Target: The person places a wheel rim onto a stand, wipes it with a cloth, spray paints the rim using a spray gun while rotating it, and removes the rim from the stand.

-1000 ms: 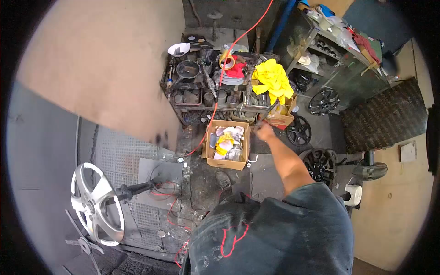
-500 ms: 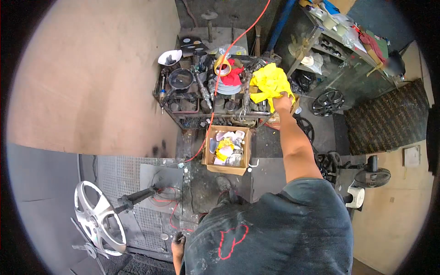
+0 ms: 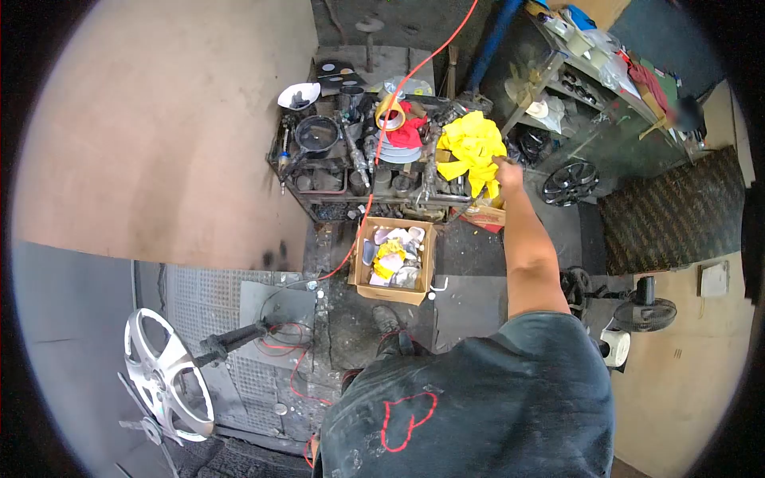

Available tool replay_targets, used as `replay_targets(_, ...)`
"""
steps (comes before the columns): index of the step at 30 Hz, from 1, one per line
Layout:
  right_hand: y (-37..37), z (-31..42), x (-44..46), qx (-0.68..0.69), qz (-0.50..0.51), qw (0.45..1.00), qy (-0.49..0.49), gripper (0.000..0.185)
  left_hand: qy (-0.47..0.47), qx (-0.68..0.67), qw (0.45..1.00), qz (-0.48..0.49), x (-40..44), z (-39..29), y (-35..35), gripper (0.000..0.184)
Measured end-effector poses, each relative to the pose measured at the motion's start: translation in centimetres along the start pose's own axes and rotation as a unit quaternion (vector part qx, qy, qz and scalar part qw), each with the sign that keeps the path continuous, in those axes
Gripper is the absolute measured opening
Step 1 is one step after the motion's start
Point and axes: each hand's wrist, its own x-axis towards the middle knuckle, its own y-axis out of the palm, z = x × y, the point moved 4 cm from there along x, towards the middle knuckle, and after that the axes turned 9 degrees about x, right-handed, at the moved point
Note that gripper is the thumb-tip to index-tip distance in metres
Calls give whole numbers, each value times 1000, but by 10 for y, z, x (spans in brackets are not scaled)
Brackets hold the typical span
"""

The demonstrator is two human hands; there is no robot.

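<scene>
Head view, right hand (image 3: pixel 510 172): fingers against crumpled yellow cloth (image 3: pixel 472 143); whether pinching, cannot tell
Cloth: grimy black worktop (image 3: pixel 335 199), right end, likely for reach
Left hand (image 3: pixel 314 447): mostly hidden; fingers, cannot tell

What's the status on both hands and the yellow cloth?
Right hand at yellow cloth's right edge, grip unclear. Left hand mostly hidden. Cloth bunched up. Red hose hangs left, clear of cloth.

Yellow cloth (image 3: pixel 470 143), red cloth (image 3: pixel 409 134), orange hose (image 3: pixel 370 199), brown box (image 3: pixel 390 295), silver wheel (image 3: pixel 163 376); dark grey shirt (image 3: pixel 510 390) with red heart outline.
</scene>
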Motion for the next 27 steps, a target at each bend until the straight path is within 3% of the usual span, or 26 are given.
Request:
replay_targets(5, 7, -7, 31, -70, 37, 997, -23, 49, 17, -39, 999, -4, 6, -11, -1, 39)
replay_targets(7, 11, 20, 6, -195, 33, 980, -33, 66, 23, -72, 997, -4, 12, -18, 3, 38)
replay_targets(8, 16, 39, -11, -298, 21, 953, -54, 66, 20, -104, 994, -2, 14, -21, 4, 38)
replay_targets(9, 22, 34, -8, -298, 24, 953, -56, 66, 17, -146, 989, 0, 12, -23, 6, 38)
replay_targets(12, 46, 32, -7, -356, 0, 915, -188, 59, 18, -243, 970, -1, 7, -30, 10, 37)
replay_targets(14, 68, 35, -20, -336, 26, 923, -184, 59, 86, 0, 996, -30, 10, -25, 10, 33)
replay_targets(15, 78, 36, -27, -315, 49, 931, -180, 58, 90, 38, 995, -36, 8, -18, 11, 33)
replay_targets(17, 97, 34, -36, -356, 71, 906, -219, 59, 59, 34, 997, -27, 3, -12, 14, 32)
replay_targets(19, 109, 27, -41, -370, 86, 904, -198, 60, 28, 16, 999, -16, -2, -7, 19, 32)
replay_targets(23, 123, 27, -30, -427, 26, 869, -250, 68, -4, 7, 1000, -17, -19, 1, 24, 32)
replay_targets(25, 116, 39, -15, -429, -40, 889, -154, 69, -10, 2, 1000, -23, -29, 1, 25, 31)
replay_targets(27, 112, 54, -1, -464, 8, 880, -100, 71, -12, -6, 999, -29, -36, 2, 26, 31)
